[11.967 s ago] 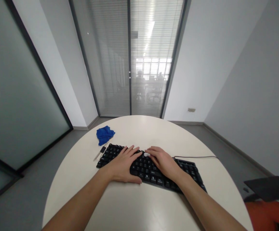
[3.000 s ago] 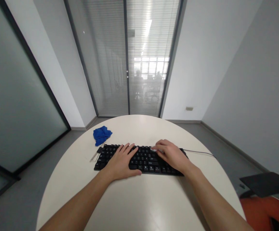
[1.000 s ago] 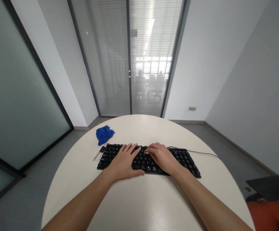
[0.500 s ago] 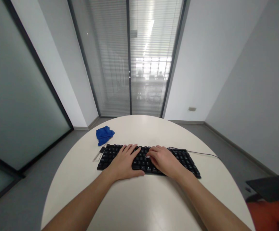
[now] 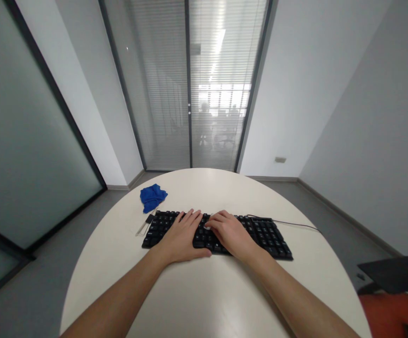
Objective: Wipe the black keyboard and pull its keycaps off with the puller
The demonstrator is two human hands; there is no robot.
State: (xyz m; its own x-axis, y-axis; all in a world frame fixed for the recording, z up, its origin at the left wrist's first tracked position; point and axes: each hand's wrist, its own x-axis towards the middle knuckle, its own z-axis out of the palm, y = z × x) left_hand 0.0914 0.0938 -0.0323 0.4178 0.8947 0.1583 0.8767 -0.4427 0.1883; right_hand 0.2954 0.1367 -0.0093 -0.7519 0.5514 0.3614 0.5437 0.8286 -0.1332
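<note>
A black keyboard [image 5: 269, 237] lies across the round white table [image 5: 204, 286]. My left hand [image 5: 180, 239] rests flat on its left half, fingers stretched out and thumb pointing right, holding nothing. Over the middle keys, my right hand [image 5: 231, 234] is closed, its fingertips pinched on a small white thing [image 5: 207, 228] that is mostly hidden. Beyond the keyboard's left end lies a crumpled blue cloth [image 5: 152, 197]. Between them is a black binder clip [image 5: 150, 219] or similar small piece, with thin light sticks or wires [image 5: 142, 229].
A thin cable [image 5: 297, 225] runs from the keyboard's back over the table's right edge. At the lower right stands a chair with a red seat [image 5: 394, 312] and a dark part above it. Glass panels with blinds [image 5: 218, 94] rise behind the table.
My right hand has moved left along the keyboard, closer to my left hand, with the small white thing at its fingertips. The fingers of my left hand have drawn slightly together.
</note>
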